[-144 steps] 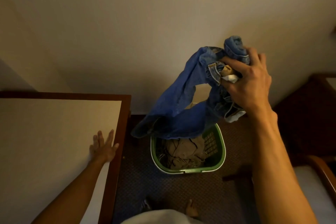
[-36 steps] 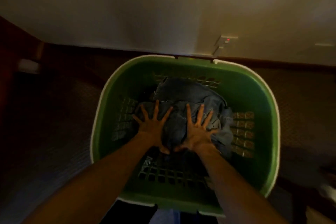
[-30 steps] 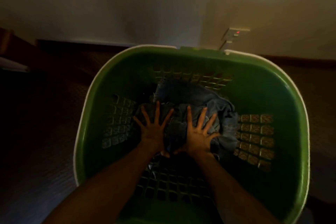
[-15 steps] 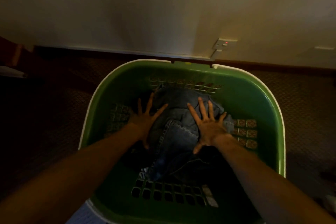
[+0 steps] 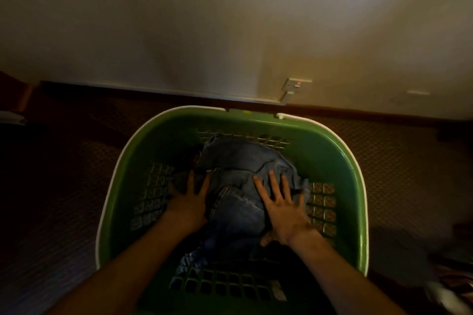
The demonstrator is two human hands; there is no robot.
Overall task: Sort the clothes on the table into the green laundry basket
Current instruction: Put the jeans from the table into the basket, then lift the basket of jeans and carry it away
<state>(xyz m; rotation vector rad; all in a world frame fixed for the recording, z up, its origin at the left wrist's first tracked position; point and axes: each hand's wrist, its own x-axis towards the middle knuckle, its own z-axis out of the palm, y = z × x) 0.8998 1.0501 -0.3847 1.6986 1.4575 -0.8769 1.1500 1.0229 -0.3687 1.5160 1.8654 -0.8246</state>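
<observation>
Jeans [image 5: 238, 186] in green laundry basket [image 5: 358, 186] on carpet | L hand [image 5: 189, 202] + R hand [image 5: 284, 215]: fingers spread flat, pressing denim, gripping nothing | step: packing load down | next, I reckon: lift both hands, back to table for more.

I count one green laundry basket [image 5: 337, 161] filling the middle of the frame, and one pair of blue jeans [image 5: 240, 169] bunched inside it. Two hands of mine are in view: my left hand [image 5: 188, 202] left of centre, my right hand [image 5: 284, 210] right of centre. One wall socket [image 5: 297, 83] sits at upper right.
</observation>
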